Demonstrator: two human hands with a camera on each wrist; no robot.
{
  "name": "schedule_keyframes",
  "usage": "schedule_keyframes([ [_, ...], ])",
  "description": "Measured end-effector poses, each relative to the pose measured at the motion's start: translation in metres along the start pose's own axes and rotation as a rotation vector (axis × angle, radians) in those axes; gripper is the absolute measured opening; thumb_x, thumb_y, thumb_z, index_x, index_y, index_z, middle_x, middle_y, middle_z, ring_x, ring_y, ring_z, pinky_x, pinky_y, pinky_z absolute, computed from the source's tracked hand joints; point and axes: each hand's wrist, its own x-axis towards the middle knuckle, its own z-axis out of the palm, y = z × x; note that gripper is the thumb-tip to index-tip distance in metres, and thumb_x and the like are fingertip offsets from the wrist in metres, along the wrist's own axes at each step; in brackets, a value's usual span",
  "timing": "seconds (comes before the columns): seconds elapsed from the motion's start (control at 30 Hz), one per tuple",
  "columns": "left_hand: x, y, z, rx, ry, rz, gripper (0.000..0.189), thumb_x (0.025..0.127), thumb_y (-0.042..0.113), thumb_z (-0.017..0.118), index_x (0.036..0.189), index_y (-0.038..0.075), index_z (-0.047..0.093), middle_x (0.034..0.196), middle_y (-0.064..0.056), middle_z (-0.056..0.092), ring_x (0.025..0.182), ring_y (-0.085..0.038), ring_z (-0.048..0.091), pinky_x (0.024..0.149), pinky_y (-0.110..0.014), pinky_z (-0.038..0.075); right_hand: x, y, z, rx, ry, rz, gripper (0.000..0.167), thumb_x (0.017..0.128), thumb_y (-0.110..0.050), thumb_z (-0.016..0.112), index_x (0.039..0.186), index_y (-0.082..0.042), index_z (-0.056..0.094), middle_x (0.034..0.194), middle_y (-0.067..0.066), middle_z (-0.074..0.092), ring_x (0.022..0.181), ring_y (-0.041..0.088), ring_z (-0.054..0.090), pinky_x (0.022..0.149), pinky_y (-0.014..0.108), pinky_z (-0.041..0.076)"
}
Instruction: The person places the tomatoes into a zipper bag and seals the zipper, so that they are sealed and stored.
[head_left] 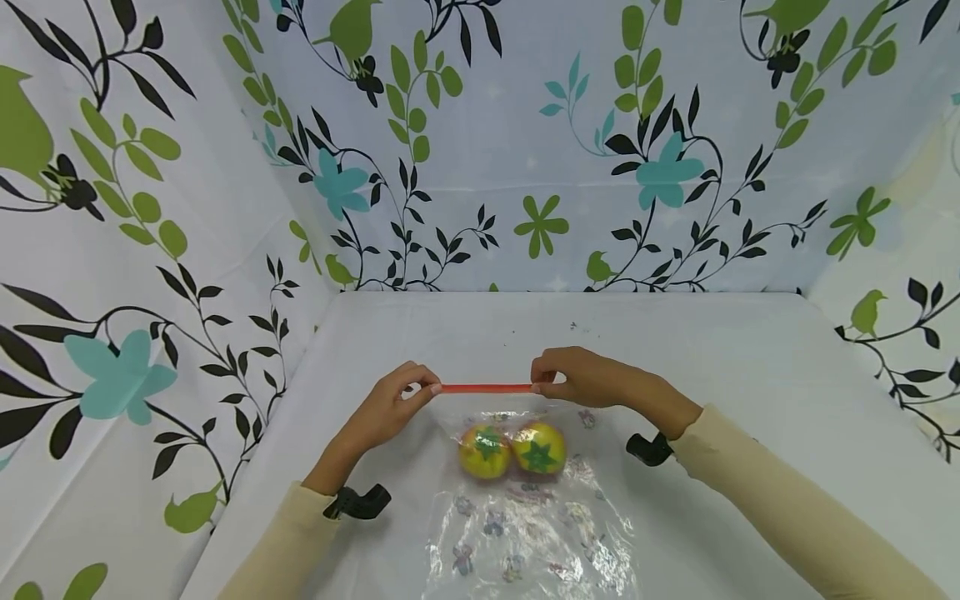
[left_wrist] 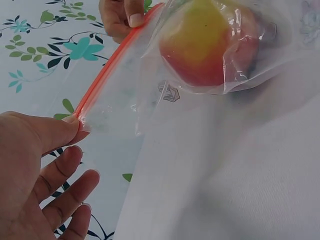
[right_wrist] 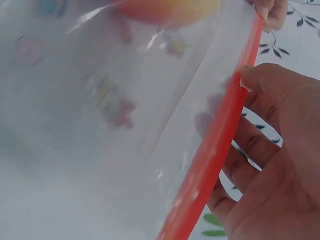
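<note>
A clear zip bag (head_left: 491, 533) with small printed figures has a red zip strip (head_left: 486, 388) along its far edge. Inside lie two round yellow-and-red fruits, a left one (head_left: 474, 463) and a right one (head_left: 551, 436), both with green star-shaped tops. My left hand (head_left: 386, 407) pinches the left end of the strip between thumb and forefinger; its other fingers hang free in the left wrist view. Farther right, my right hand (head_left: 583, 375) pinches the strip too, thumb on the near side (right_wrist: 250, 77). Between both hands the strip runs straight.
The bag lies over a white table (head_left: 360, 333). A patterned cloth (head_left: 480, 167) with leaves, birds and flowers hangs behind and at the sides. Black wrist mounts sit on the left wrist (head_left: 360, 502) and right wrist (head_left: 648, 450).
</note>
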Motion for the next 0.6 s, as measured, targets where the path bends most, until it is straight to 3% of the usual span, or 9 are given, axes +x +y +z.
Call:
schedule_keyframes([
  [0.17,0.001,-0.004,-0.004,0.009,0.014,0.003,0.016,0.107,0.025,0.065,0.109,0.013,0.074,0.101,0.005,0.064,0.1,-0.017,0.059,0.094,-0.045,0.05,-0.023,0.015,-0.009,-0.005,0.03,0.053,0.007,0.105,-0.019,0.066,0.104,-0.015,0.072,0.103,-0.008,0.068,0.1,0.013,0.063,0.091,0.042,0.055],
  [0.4,0.001,-0.009,-0.008,0.006,0.005,-0.021,0.015,0.107,0.028,0.064,0.109,0.016,0.074,0.102,0.004,0.065,0.099,-0.017,0.06,0.097,-0.047,0.05,-0.05,0.026,-0.02,0.036,0.049,0.14,0.009,0.106,-0.024,0.066,0.106,-0.017,0.071,0.11,-0.005,0.07,0.108,0.02,0.064,0.097,0.049,0.055],
  [0.6,0.003,-0.013,-0.009,0.001,-0.003,-0.036,0.015,0.108,0.028,0.064,0.108,0.017,0.074,0.103,0.003,0.065,0.101,-0.017,0.06,0.098,-0.047,0.049,-0.065,0.034,-0.025,0.055,0.068,0.192,0.008,0.104,-0.023,0.068,0.107,-0.016,0.071,0.107,-0.005,0.07,0.105,0.02,0.063,0.09,0.043,0.056],
])
